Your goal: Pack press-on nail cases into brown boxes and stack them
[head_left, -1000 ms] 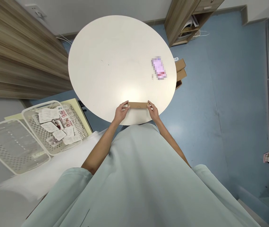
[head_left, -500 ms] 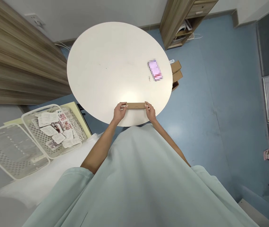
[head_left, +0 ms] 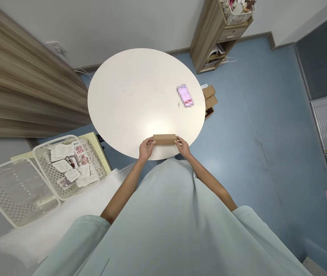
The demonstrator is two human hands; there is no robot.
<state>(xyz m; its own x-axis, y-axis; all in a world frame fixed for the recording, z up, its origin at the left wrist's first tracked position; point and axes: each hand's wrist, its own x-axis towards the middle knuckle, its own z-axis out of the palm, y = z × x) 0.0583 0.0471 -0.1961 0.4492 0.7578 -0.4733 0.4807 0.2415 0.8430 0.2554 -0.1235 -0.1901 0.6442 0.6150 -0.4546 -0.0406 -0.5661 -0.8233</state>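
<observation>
A small brown cardboard box (head_left: 164, 139) lies lengthwise between my two hands at the near edge of the white oval table (head_left: 123, 115). My left hand (head_left: 147, 147) grips its left end, thumb on the near side and fingers behind. At the right end, my right hand (head_left: 182, 146) holds it in the same way. Farther off on the table, to the right, lies a pink-purple item (head_left: 185, 96), blurred by pixels, that looks like a phone.
To the left stand a white basket (head_left: 94, 153) with several printed packets and a second basket (head_left: 5, 184). Several cardboard boxes (head_left: 209, 100) are on the floor beyond the table's right edge. A wooden cabinet (head_left: 206, 42) stands against the wall, a basket (head_left: 235, 18) on top.
The box has tilted, so more of its broad face shows. Both hands still hold its ends. My view has shifted, bringing the basket on the cabinet into sight.
</observation>
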